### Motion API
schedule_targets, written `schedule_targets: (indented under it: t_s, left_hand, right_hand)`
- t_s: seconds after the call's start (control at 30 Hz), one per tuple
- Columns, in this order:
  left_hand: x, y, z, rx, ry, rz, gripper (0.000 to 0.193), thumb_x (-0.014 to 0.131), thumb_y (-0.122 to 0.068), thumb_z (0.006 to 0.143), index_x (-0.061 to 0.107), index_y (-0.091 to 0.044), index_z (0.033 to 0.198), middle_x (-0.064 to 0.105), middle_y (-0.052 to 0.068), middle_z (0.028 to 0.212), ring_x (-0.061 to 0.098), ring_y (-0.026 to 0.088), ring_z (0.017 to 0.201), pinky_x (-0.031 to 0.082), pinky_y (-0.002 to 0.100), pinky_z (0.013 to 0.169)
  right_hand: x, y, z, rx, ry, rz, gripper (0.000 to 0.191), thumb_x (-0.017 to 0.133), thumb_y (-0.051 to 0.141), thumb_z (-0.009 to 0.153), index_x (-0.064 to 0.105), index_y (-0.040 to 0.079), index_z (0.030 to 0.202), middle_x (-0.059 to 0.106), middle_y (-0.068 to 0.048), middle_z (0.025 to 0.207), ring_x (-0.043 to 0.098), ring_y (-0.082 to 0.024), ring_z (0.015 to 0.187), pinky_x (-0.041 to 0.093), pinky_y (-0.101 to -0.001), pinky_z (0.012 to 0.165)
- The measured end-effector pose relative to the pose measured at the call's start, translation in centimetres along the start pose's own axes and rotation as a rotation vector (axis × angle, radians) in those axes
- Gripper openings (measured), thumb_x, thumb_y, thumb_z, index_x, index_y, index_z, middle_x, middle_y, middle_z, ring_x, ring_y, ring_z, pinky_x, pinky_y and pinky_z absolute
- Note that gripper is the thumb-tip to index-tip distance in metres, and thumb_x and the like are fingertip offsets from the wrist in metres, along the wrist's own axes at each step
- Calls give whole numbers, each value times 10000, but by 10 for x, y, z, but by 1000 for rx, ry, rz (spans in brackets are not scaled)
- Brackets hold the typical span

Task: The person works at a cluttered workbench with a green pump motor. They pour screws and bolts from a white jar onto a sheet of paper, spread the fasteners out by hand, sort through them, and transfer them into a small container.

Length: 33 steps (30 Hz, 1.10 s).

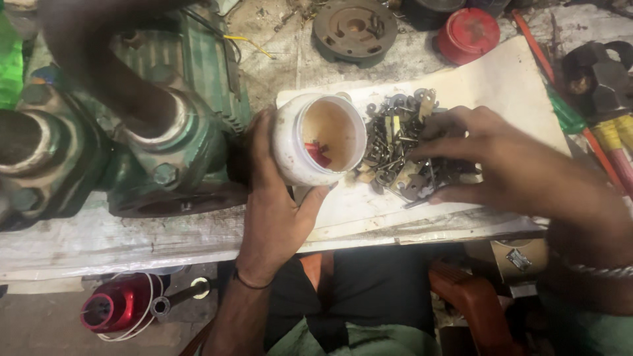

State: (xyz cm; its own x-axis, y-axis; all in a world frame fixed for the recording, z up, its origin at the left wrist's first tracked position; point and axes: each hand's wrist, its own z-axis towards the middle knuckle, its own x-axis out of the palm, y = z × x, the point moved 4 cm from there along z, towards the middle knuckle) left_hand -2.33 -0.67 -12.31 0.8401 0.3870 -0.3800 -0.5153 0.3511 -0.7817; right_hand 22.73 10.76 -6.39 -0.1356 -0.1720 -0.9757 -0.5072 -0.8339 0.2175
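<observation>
My left hand [273, 204] grips a white plastic jar [310, 142] tipped on its side, its mouth facing right. A small red piece [318, 153] lies inside the jar. Just beyond the mouth sits a heap of small metal parts [395, 142], bolts, nuts and washers, on a sheet of white cardboard [501, 79]. My right hand [501, 161] rests on the right side of the heap with fingers spread over the parts, touching them. Whether it pinches anything is hidden.
A green cast machine body [151, 125] fills the left of the bench. At the back lie a round metal disc [355, 28] and a red lid [468, 34]. Tools with red and yellow handles [610, 138] lie at the right. A red cylinder [115, 306] sits below.
</observation>
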Motion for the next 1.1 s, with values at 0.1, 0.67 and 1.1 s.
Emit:
schedule_targets:
  t_s: [0.1,0.67,1.1]
  left_hand:
    - [0,0,0,4,-1,6,1060,831,-35,849,118,4,1632,216,282,1699,243,411,1628,249,455,1330]
    - [2,2,-1,-38,-12,-35,1060,809,-81,908,45,12,1637,214,293,1709,307,400,1606,289,455,1310]
    - [3,5,-2,-89,-22,-31,1072,778,-140,958,-44,11,1629,198,319,1708,371,413,1574,361,452,1265]
  right_hand:
    - [10,2,0,191,26,-47,516,820,341,716,737,252,1218,617,-50,1252,568,-273,1162,538,-388,951]
    - [-3,26,19,-109,-8,-17,553,780,320,754,696,154,1274,627,-39,1298,571,-271,1175,491,-415,979]
    - [18,18,16,-72,70,-191,537,810,233,691,752,277,1223,630,-30,1291,550,-272,1180,492,-420,944]
